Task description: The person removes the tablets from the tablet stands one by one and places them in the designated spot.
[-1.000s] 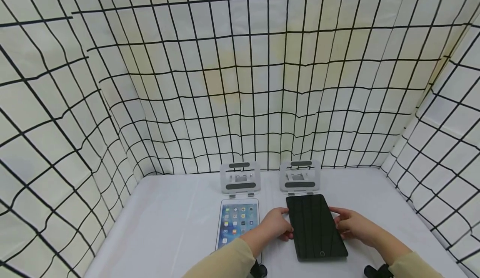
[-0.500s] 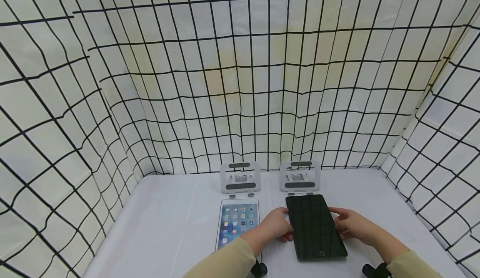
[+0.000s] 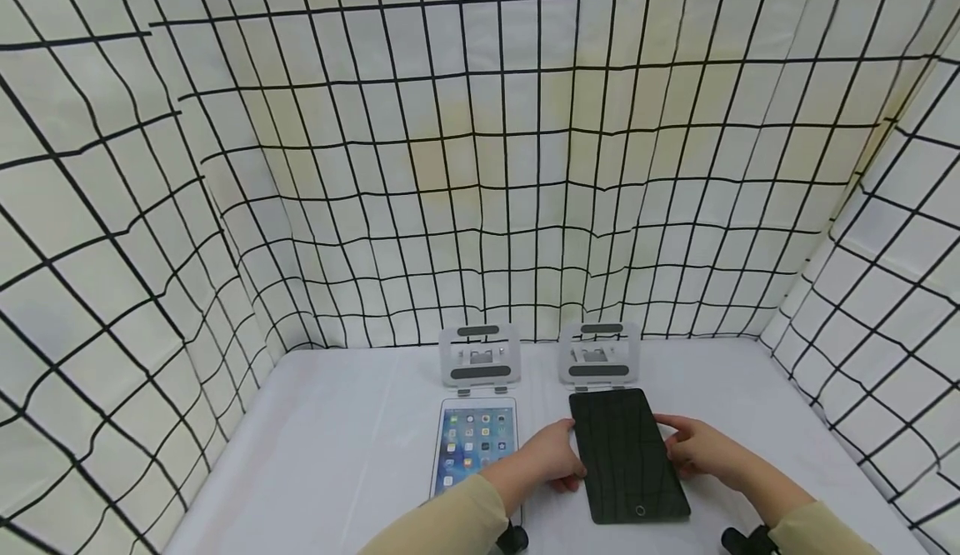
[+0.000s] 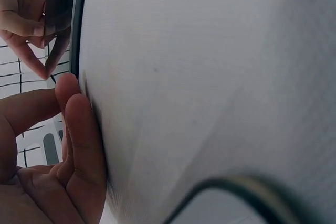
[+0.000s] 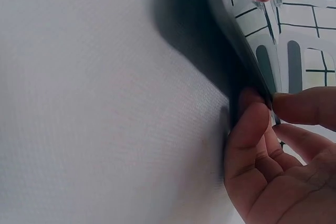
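A black tablet (image 3: 628,455) with a round home button lies slightly turned, screen up, at the right of the white table. My left hand (image 3: 551,455) holds its left edge; in the left wrist view the thumb and fingertips (image 4: 79,111) meet at the tablet's edge. On the opposite side my right hand (image 3: 701,451) pinches the edge, thumb above and curled fingers below in the right wrist view. A dark shadow shows under the tablet there. Left of it lies a white tablet (image 3: 476,438) with a lit screen of app icons, its lower part hidden by my left forearm.
Behind the two tablets stand two pale folding tablet stands, the left stand (image 3: 480,377) and the right stand (image 3: 597,377), both with grey pads. White sheets with a black grid (image 3: 525,163) wall the table (image 3: 337,455) at the back and sides.
The black tablet has shifted slightly to the left, with both hands still at its edges. The white tablet and the stands keep their places.
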Tool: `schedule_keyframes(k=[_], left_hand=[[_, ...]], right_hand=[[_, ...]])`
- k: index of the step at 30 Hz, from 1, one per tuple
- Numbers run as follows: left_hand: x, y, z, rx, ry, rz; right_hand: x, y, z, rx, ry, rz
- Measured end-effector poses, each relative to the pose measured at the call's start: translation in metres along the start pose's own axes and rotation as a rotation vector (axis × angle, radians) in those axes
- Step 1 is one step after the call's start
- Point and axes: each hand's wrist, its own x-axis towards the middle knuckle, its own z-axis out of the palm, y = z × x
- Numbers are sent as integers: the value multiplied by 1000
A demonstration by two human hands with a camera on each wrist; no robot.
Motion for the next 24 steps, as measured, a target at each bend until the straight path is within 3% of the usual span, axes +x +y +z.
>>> schedule_keyframes(k=[7, 17, 24], left_hand=[[-1, -4, -3, 56, -10, -6], [-3, -5, -4, 63, -13, -24], [-4, -3, -3, 81, -6, -19]], right_hand=[[0, 1, -2, -45, 1, -9], [6, 6, -15, -65, -159, -73], [8, 3, -14, -150, -104, 8]])
